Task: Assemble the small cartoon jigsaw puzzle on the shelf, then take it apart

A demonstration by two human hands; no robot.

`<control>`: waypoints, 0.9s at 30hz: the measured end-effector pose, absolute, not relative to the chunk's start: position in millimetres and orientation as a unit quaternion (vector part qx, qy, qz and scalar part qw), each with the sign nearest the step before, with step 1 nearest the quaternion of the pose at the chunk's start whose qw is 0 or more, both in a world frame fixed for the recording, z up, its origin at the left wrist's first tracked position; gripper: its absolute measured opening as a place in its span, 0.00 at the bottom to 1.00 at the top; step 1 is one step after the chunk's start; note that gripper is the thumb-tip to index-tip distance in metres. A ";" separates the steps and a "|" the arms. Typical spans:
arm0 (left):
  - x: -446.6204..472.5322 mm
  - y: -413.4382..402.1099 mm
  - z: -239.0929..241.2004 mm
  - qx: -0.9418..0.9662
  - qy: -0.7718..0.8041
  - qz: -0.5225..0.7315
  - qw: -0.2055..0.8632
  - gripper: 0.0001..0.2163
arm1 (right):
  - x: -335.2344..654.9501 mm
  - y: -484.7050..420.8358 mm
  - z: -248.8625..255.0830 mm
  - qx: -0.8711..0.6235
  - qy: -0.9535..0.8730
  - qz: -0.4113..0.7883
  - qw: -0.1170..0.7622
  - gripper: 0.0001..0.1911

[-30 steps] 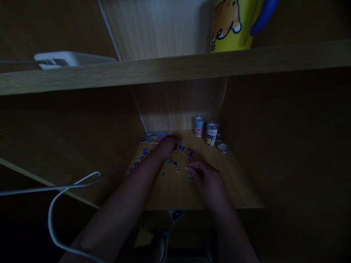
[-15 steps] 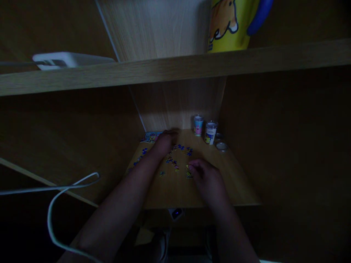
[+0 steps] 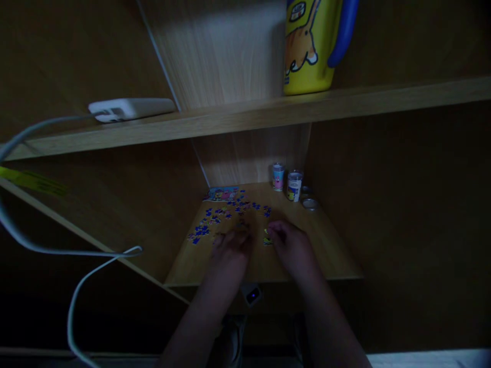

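Observation:
Loose jigsaw puzzle pieces [image 3: 202, 230], many with blue showing, lie scattered over the wooden desktop [image 3: 245, 268]. My left hand [image 3: 232, 249] is low over the near middle of them, fingers apart and partly covering a few pieces; I make out nothing held in it. To its right, my right hand [image 3: 287, 244] pinches a small yellow puzzle piece [image 3: 267, 231] between thumb and forefinger. Just below those fingertips lies a small green-and-yellow group of puzzle pieces [image 3: 267, 241], partly hidden by the hand.
A cartoon picture sheet [image 3: 224, 194] lies at the back left. Two clear-topped cartoon cans [image 3: 278, 178] [image 3: 294, 186] stand at the back right beside round metal lids [image 3: 310, 204]. Overhead, a shelf [image 3: 230, 120] carries a yellow mug [image 3: 309, 56] and a white device [image 3: 130, 108] with a cable [image 3: 72, 252].
My left hand has come back from the picture sheet toward the near middle of the pieces, uncovering the left-hand pile. My right hand stays nearly in place, still pinching. The view has tilted upward.

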State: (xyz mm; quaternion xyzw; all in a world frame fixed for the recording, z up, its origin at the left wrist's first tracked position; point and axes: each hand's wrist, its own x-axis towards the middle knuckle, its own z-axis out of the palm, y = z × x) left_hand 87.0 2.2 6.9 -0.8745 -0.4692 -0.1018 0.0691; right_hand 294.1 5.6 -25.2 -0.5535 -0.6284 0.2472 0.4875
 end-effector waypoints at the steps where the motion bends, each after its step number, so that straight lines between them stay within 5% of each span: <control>1: 86.7 -2.7 1.1 -0.873 -0.473 -0.092 0.068 0.18 | 294.2 5.5 -24.7 -0.554 -0.630 0.248 0.485 0.08; 7: 82.9 -1.0 -8.7 -0.880 -0.463 -0.100 0.028 0.18 | 294.8 7.6 -26.4 -0.561 -0.634 0.238 0.477 0.09; 13: 67.0 11.2 -13.7 -0.850 -0.477 -0.216 -0.060 0.28 | 292.2 9.1 -26.7 -0.580 -0.627 0.238 0.462 0.09; 18: 55.7 21.4 -19.8 -0.810 -0.459 -0.345 -0.120 0.14 | 291.5 6.4 -26.0 -0.609 -0.617 0.210 0.453 0.11; 27: 58.7 22.2 -24.2 -0.822 -0.492 -0.286 -0.033 0.05 | 321.4 0.7 -28.7 -0.719 -0.596 0.095 0.345 0.13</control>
